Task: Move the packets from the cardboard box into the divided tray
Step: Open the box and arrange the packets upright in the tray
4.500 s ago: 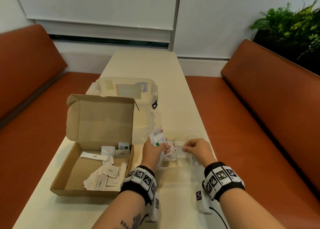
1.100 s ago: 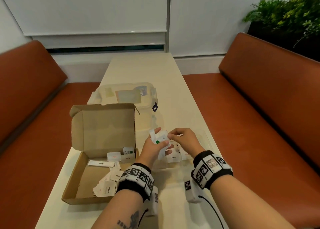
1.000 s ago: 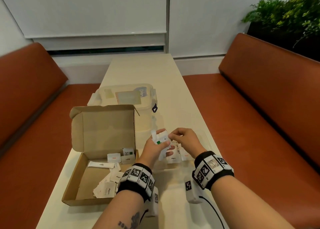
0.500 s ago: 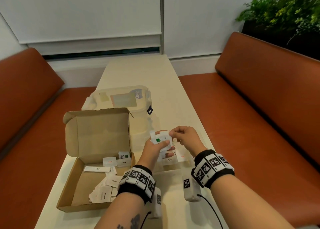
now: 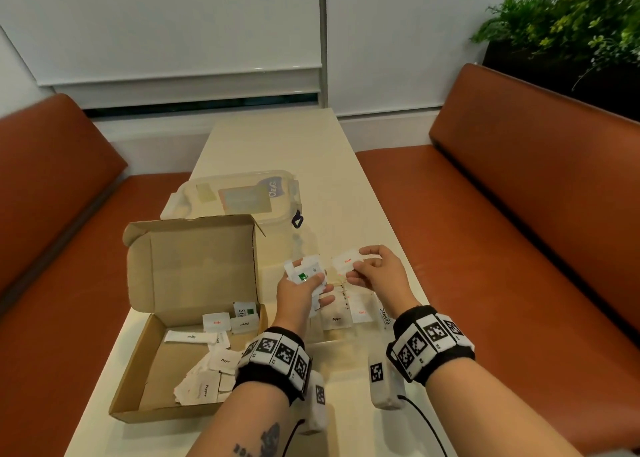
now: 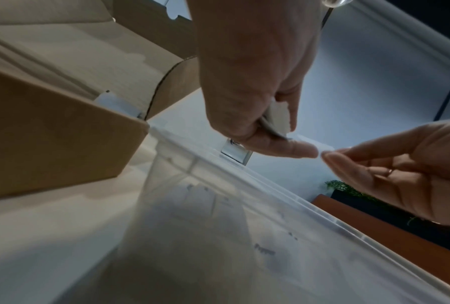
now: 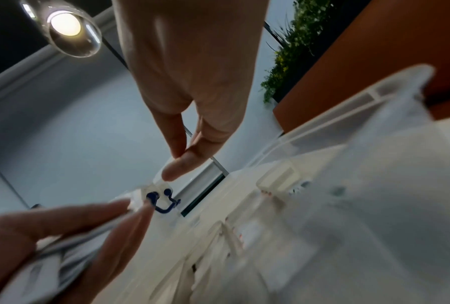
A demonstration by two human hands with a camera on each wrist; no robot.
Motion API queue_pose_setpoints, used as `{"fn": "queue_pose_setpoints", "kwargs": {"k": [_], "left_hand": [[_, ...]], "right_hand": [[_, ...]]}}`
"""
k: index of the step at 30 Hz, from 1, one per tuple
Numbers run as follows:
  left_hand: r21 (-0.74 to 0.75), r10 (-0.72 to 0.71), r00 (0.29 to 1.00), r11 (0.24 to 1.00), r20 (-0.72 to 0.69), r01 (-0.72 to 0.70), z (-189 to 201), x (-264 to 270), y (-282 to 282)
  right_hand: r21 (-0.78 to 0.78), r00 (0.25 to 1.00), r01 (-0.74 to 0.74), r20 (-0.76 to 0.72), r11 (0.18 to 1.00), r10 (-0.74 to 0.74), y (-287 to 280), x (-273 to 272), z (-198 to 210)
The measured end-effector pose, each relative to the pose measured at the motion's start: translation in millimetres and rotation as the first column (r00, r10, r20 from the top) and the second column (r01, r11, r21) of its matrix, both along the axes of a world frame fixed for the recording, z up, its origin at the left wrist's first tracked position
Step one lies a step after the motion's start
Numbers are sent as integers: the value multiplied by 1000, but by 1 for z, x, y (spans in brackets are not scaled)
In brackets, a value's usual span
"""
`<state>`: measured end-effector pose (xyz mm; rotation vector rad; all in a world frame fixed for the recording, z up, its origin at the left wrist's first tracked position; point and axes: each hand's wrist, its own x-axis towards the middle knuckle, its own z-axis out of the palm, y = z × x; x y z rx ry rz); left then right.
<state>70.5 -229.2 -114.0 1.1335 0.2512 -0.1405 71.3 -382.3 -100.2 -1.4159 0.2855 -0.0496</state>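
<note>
The open cardboard box (image 5: 145,380) lies at the left of the table with several white packets (image 5: 207,387) loose on its floor. Just to its right, my left hand (image 5: 308,280) grips a small bundle of packets (image 5: 304,271), one with a green mark. My right hand (image 5: 356,266) pinches a single white packet with red print (image 5: 346,262), held apart from the bundle. Both hands hover over the clear divided tray (image 5: 346,339), which holds a few packets (image 5: 362,313) and a Stevia stick (image 5: 385,316). In the left wrist view the bundle (image 6: 277,120) shows under my thumb.
A clear lidded plastic container (image 5: 242,197) stands behind the box. Orange benches (image 5: 519,248) run along both long sides of the narrow table (image 5: 277,145). A green plant (image 5: 571,16) sits at the far right.
My right hand has drawn one red-printed packet out of the bundle in my left hand and moved it a little to the right. The left hand still holds the rest.
</note>
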Motion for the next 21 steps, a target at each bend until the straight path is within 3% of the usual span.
{"fn": "queue_pose_setpoints", "kwargs": {"k": [8, 10, 14, 21], "left_hand": [[128, -46, 999, 991, 10, 44, 0, -1, -8], [166, -73, 997, 984, 6, 71, -1, -1, -8], [221, -145, 989, 965, 10, 140, -2, -2, -11], [131, 10, 1000, 991, -10, -9, -8, -2, -5]], "right_hand": [[-8, 997, -77, -22, 997, 77, 4, -15, -15], [-117, 994, -108, -22, 987, 107, 2, -15, -13], [-454, 976, -202, -22, 868, 215, -5, -8, -2], [-691, 967, -252, -154, 677, 204, -27, -4, -3]]}}
